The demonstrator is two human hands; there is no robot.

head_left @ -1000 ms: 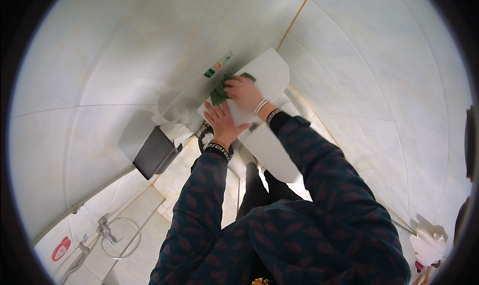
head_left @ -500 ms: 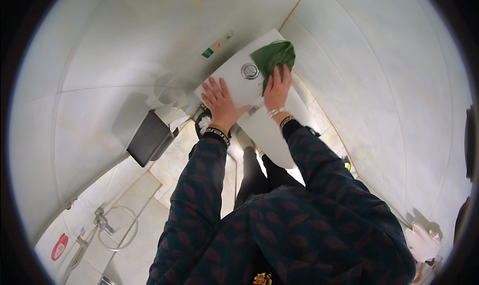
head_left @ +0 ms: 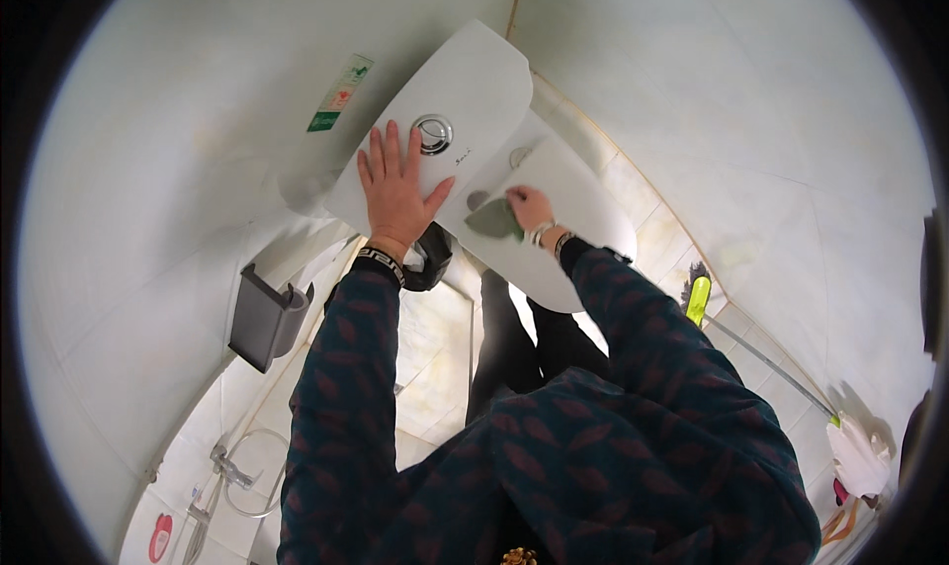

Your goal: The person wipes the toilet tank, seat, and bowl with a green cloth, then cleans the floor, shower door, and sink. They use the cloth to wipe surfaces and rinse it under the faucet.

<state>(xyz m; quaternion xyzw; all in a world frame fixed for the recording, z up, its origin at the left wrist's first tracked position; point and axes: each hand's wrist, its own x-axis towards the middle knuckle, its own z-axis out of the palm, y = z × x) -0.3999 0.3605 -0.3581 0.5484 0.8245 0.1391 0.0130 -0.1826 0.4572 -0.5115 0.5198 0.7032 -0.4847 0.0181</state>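
My left hand [head_left: 398, 191] lies flat with its fingers spread on the white toilet tank [head_left: 484, 76], its fingertips beside the round chrome flush button [head_left: 433, 134]. To its right and lower, my right hand [head_left: 532, 209] pinches a green cloth [head_left: 491, 220], which hangs against the closed white toilet lid [head_left: 549, 268] near the hinges. The cloth looks bunched and slightly blurred. Part of it is hidden by my fingers.
Left of the toilet is a bin with a black bag [head_left: 431, 260]. A grey paper holder [head_left: 255, 318] juts from the left wall. A brush with a lime-green head [head_left: 698, 300] stands at right, and pale gloves [head_left: 858, 456] hang lower right. A shower mixer [head_left: 231, 468] is lower left.
My right hand has drawn the green cloth from the tank's right end down onto the toilet lid. My left hand still rests on the tank, now nearer the flush button. The view has shifted.
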